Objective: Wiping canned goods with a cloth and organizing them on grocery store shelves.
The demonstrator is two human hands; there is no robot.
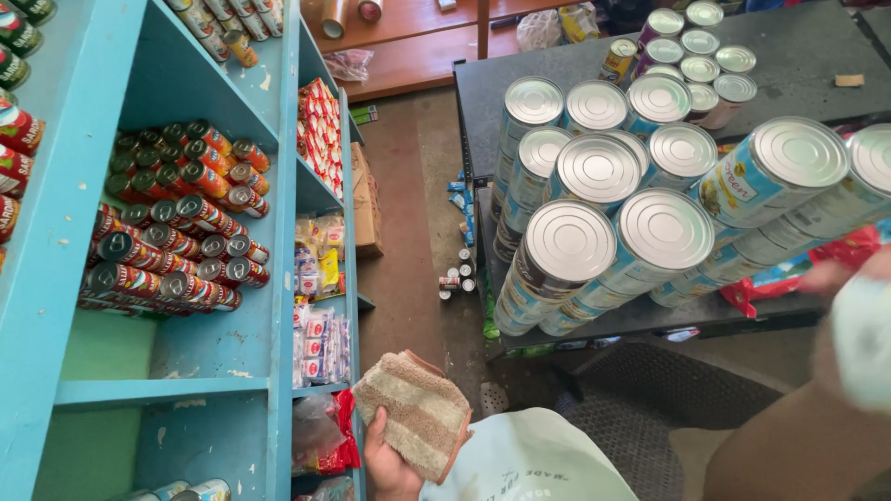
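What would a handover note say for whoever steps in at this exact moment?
Left hand: holds a folded beige-and-brown striped cloth low, in front of the blue wooden shelf.
Right hand: blurred at the right edge, by a pale can-like shape; grip unclear.
Tall blue-labelled silver-topped tins stand stacked on the dark table. Small red tins fill one shelf bay; the bay below is bare.
Which tins are wiped cannot be told.
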